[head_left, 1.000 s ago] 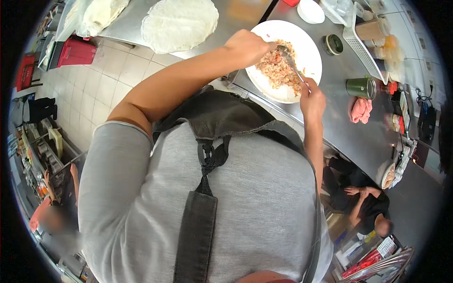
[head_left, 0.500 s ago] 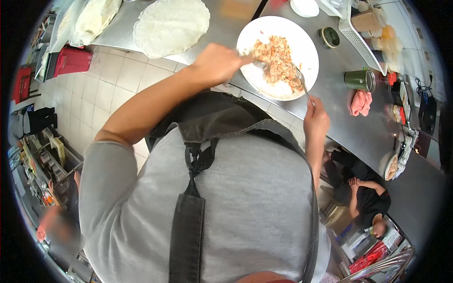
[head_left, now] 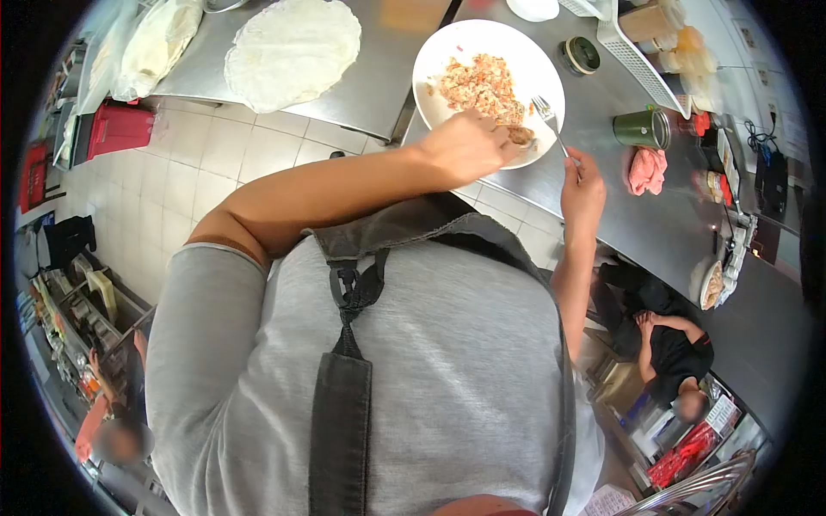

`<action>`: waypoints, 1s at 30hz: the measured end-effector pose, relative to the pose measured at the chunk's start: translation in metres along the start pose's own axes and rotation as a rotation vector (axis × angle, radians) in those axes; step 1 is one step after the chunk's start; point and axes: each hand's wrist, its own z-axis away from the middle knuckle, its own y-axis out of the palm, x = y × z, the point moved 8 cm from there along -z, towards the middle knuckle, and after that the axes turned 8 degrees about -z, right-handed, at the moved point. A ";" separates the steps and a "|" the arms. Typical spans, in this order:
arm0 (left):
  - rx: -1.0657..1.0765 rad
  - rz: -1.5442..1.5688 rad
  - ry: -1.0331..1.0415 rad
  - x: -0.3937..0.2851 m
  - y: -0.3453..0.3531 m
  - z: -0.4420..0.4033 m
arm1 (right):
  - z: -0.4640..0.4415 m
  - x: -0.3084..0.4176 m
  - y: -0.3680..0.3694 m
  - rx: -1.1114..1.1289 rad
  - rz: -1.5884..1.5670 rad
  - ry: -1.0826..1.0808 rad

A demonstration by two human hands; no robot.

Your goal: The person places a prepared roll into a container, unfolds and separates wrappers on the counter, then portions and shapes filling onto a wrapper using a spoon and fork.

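Note:
A wide white plate [head_left: 545,69] holds a crumbly orange and white food mixture [head_left: 482,84], near the edge of the metal counter. My left hand [head_left: 469,148] reaches over the plate's near rim, fingers curled round a spoon mostly hidden by the hand. Its bowl [head_left: 520,135] appears brownish at the fingertips, by the food's lower edge. From the right, my right hand [head_left: 583,176] grips a metal fork [head_left: 551,119] by its handle. The fork's tines point up over the plate's right side, apart from the food.
Left of the plate lies a pale round dough sheet [head_left: 292,53] on the counter [head_left: 387,64]. To the right are a dark open jar [head_left: 581,54], a white basket [head_left: 641,64], a green container [head_left: 641,129] and a pink cloth [head_left: 647,170]. A person [head_left: 675,344] sits at lower right.
My left hand has moved right, from the plate's left side to its near rim. The fork has lifted off the food towards the right. The camera view has shifted slightly.

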 end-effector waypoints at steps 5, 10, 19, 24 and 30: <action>-0.097 -0.006 -0.068 0.053 -0.011 0.022 | 0.007 -0.009 0.005 0.041 0.039 0.074; 0.020 0.171 -0.554 0.118 0.001 0.063 | 0.011 -0.013 0.007 0.087 0.008 0.190; -0.018 0.108 -0.535 0.105 -0.037 0.051 | 0.009 0.044 0.040 0.053 -0.170 0.010; 0.153 0.020 -0.482 0.100 0.012 0.044 | -0.009 0.048 0.056 0.152 0.072 0.039; 0.183 0.045 -0.517 0.113 -0.033 0.018 | -0.013 0.066 0.021 0.082 -0.048 0.032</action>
